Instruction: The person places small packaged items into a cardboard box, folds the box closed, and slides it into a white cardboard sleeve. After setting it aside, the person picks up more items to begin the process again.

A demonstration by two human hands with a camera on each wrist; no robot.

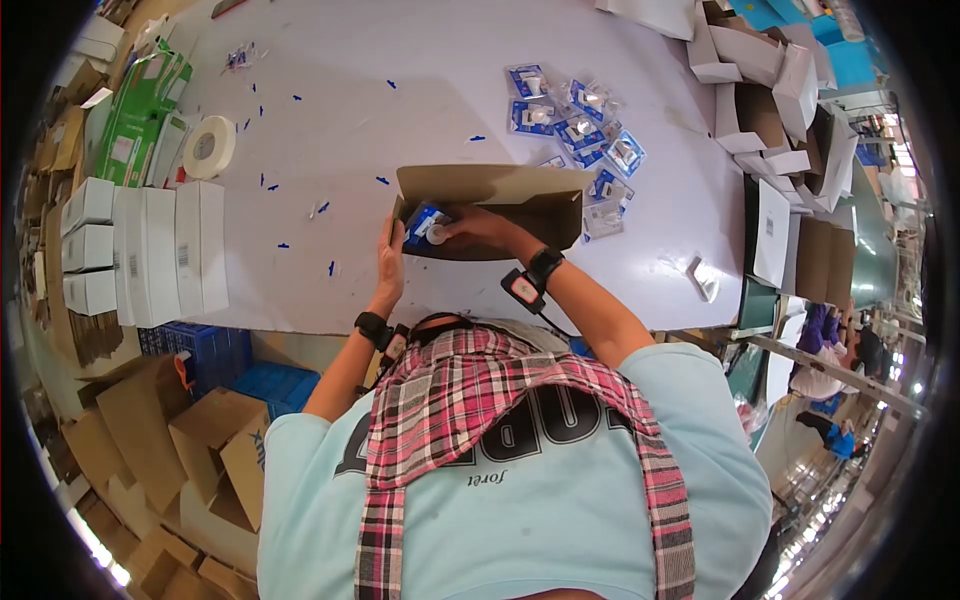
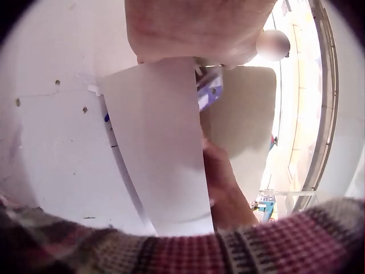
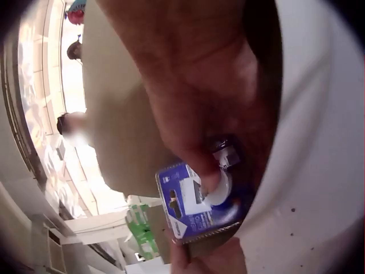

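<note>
An open box, white outside and brown inside, lies on the table in front of the person with its flap raised. The left hand grips the box's left end. Reaching into the box, the right hand pinches a blue blister pack with a round white item in it. In the right wrist view, the thumb presses on the white part of the pack, and the left hand shows just beyond. The box's outer wall hides much of the right hand in the left wrist view.
Several more blister packs lie in a loose group beyond the box to the right. Small blue tabs are scattered on the table. White cartons and a tape roll stand left; open boxes are piled right.
</note>
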